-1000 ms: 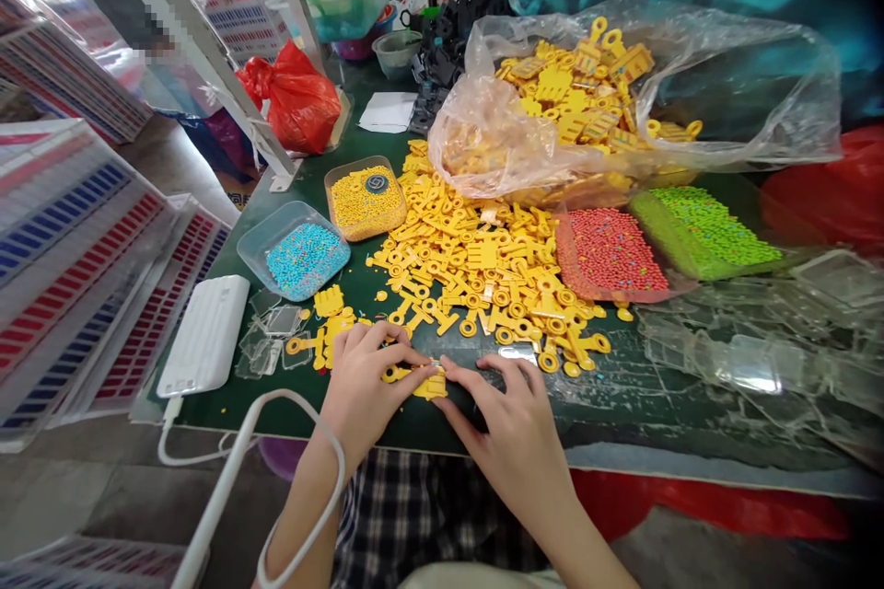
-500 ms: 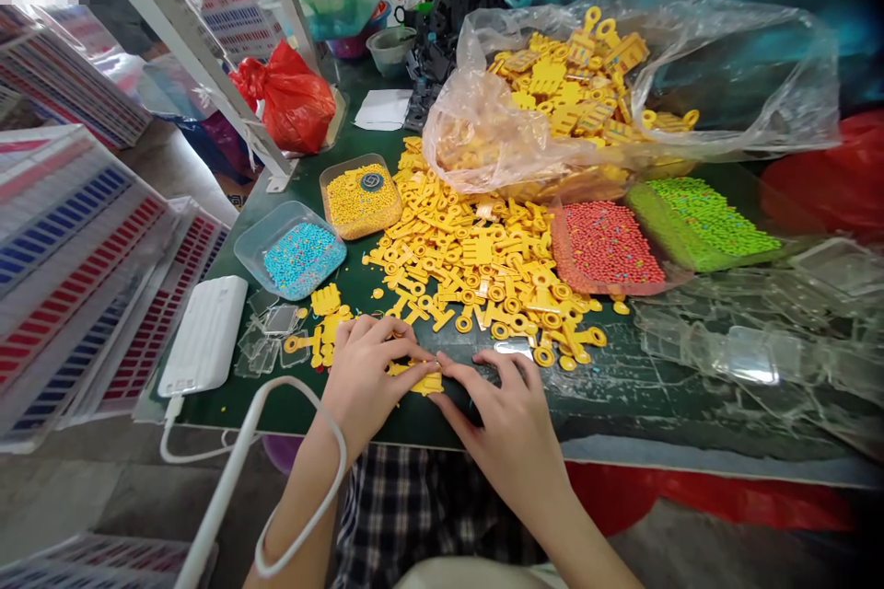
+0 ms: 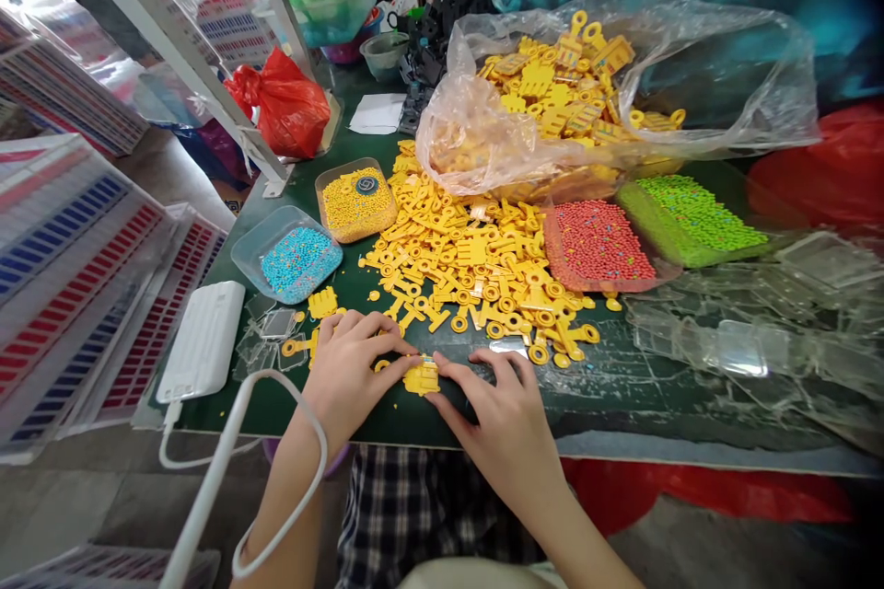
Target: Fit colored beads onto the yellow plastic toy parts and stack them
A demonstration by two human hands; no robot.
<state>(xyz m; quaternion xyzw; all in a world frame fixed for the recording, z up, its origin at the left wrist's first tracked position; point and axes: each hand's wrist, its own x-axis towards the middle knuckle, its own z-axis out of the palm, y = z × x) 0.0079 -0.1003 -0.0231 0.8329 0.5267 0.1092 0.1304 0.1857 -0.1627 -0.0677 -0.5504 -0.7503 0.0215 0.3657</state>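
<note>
A small yellow plastic piece (image 3: 422,376) with slots lies between my hands near the table's front edge. My right hand (image 3: 494,405) pinches its right side between thumb and index finger, the other fingers curled above the table. From the left, my left hand (image 3: 355,373) has thumb and index fingertips closed at the piece's left edge; whether they hold a tiny part there is hidden. A few more yellow pieces (image 3: 321,302) lie just beyond my left hand. In front of both hands spreads a heap of loose yellow plastic parts (image 3: 476,253), some with rings.
Tubs of blue beads (image 3: 296,262), yellow beads (image 3: 355,202), red beads (image 3: 600,244) and green beads (image 3: 704,216) surround the heap. A clear bag (image 3: 476,138) of yellow pieces lies behind. Clear plastic cases (image 3: 746,345) lie right; a white power bank (image 3: 200,340) lies left.
The left fingers have drawn back slightly to the left, so more of the yellow piece shows. The right hand stays on it. The whole view has shifted a little.
</note>
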